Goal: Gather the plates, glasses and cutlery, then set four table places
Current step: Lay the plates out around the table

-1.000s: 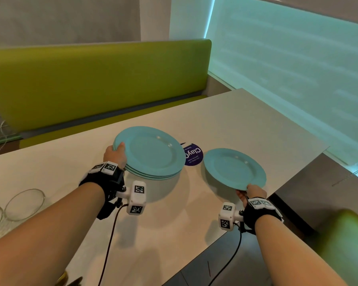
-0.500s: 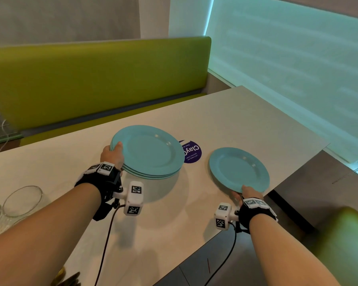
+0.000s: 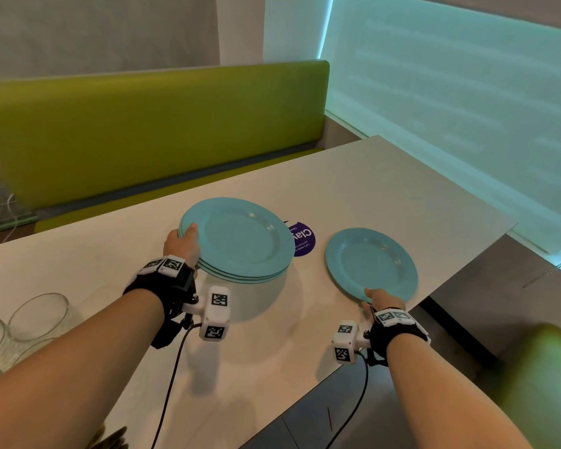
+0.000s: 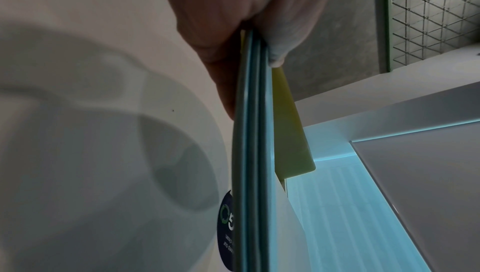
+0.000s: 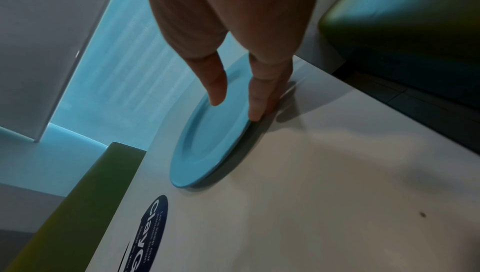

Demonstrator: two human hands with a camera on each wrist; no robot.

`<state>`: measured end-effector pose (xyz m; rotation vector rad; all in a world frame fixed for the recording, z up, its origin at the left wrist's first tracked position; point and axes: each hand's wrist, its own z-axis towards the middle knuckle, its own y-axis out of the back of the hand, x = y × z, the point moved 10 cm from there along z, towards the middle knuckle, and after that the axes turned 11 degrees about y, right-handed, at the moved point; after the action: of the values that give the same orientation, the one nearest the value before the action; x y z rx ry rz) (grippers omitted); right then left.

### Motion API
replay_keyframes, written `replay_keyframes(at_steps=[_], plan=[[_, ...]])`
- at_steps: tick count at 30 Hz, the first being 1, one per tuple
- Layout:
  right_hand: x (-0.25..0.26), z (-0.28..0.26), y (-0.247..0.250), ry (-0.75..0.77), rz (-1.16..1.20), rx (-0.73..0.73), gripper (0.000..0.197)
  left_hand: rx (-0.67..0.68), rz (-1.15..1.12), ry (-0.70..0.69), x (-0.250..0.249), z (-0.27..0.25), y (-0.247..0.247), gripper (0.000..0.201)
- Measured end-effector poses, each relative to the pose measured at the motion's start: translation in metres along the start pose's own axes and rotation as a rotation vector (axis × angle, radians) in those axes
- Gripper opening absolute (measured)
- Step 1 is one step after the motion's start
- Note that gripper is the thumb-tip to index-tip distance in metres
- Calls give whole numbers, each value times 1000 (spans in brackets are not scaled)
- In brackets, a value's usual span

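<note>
**A:** What do I have at the far left?

**B:** A cluster of clear round drinking glasses (image 3: 30, 315) on the pale laminate table (image 3: 259, 358), well apart from both of my hands.

**A:** And my left hand?

**B:** My left hand (image 3: 180, 244) is clamped on the near-left edge of the stack of round teal plates (image 3: 240, 241): thumb on top of the rim, fingers underneath. The left wrist view shows three rims pressed together in that pinch (image 4: 253, 153), and the shadow beneath suggests the stack is held above the tabletop.

**A:** Between the plates?

**B:** A round dark purple sticker with white lettering (image 3: 302, 239), partly covered by the stack.

**A:** The right side?

**B:** The single round teal plate (image 3: 370, 264) lies near the table's right edge. My right hand (image 3: 381, 299) is at its near rim; in the wrist view the fingers (image 5: 259, 99) are straight, tips touching the rim, thumb hovering over it, nothing gripped. Behind the table runs a long green upholstered bench (image 3: 143, 131).
</note>
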<state>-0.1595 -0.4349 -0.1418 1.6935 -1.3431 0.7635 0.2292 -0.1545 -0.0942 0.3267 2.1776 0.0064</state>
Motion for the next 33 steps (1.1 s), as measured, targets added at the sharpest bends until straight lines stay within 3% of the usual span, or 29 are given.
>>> replay_keyframes(at_steps=[7, 14, 18, 23, 25, 26, 28, 33], plan=[[7, 2, 6, -7, -298, 27, 74, 5, 1, -10, -3, -16, -3, 52], [29, -17, -12, 67, -391, 46, 54, 44, -4, -1, -3, -25, -7, 52], [43, -39, -77, 175, -222, 371, 42, 114, -37, 15, -1, -38, -16, 45], [61, -82, -124, 250, -195, 573, 22, 219, -47, 20, 3, -51, -27, 45], [67, -83, -126, 347, -257, 538, 16, 265, -61, 43, 7, -57, -32, 45], [69, -82, -124, 368, -270, 510, 22, 283, -65, 45, 8, -60, -33, 44], [68, -81, -122, 369, -270, 481, 32, 292, -84, 40, 9, -65, -32, 41], [60, -84, -119, 326, -313, 522, 22, 279, -135, 42, 13, -76, -19, 46]])
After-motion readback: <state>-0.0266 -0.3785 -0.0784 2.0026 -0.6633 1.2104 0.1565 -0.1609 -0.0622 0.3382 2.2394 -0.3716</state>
